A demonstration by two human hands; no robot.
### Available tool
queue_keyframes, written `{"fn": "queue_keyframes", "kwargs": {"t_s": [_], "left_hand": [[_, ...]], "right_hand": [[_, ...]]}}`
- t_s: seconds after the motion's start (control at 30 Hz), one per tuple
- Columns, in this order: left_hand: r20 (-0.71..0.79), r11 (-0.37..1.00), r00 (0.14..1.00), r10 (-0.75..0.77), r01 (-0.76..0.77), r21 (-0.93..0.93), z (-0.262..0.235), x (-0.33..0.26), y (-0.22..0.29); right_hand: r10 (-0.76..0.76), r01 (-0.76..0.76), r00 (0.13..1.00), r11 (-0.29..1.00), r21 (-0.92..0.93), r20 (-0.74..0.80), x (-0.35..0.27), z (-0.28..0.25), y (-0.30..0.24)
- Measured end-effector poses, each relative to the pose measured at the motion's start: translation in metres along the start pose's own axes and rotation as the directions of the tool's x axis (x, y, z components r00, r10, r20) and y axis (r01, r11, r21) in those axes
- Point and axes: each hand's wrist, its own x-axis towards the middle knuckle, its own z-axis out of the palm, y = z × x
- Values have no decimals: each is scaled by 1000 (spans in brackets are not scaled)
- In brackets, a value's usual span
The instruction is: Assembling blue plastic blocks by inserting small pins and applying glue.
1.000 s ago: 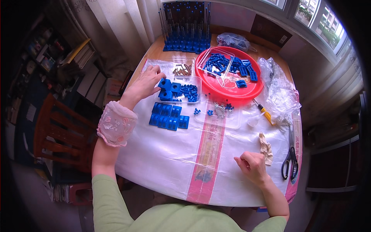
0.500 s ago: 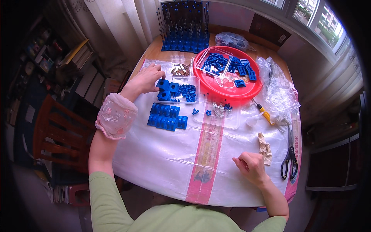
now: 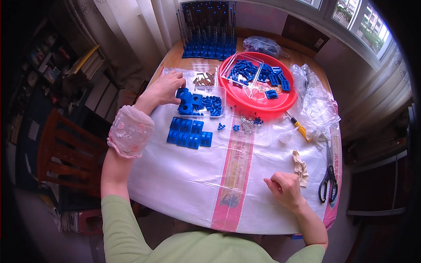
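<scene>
Blue blocks [image 3: 189,133]: six | left hand [image 3: 164,89] fingers spread on clear tray [image 3: 201,102] | right hand [image 3: 286,188] fisted, empty

Left hand [image 3: 164,90] fingertips hidden behind blue parts [image 3: 189,101] — grip unclear.

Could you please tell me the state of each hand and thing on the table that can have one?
left hand: open, fingers on the clear tray of blue parts.
right hand: closed in a fist, resting on the table cover.
red bowl: holding blue parts.
scissors: closed, lying flat.
screwdriver: lying flat.
</scene>
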Motion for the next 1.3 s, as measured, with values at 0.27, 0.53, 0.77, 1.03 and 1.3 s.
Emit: {"fn": "queue_keyframes", "kwargs": {"t_s": [0.27,0.53,0.77,1.03,1.3], "left_hand": [[-203,799,977,61,-170,-577,-19,-30,49],[68,180,991,117,46,-983,12,-93,207],[-197,261,974,108,-219,-940,36,-93,248],[-184,101,978,100,-194,-976,55,-95,262],[-184,112,974,129,-199,-974,60,-96,264]], "right_hand": [[17,-17,1000,999,32,-18,1,0,-2],[25,-4,996,972,235,-84,-1,2,-19],[292,-543,838,359,759,461,-8,4,-17],[272,-659,749,211,722,605,-9,8,-19],[307,-712,694,159,684,651,-3,3,-22]]}}
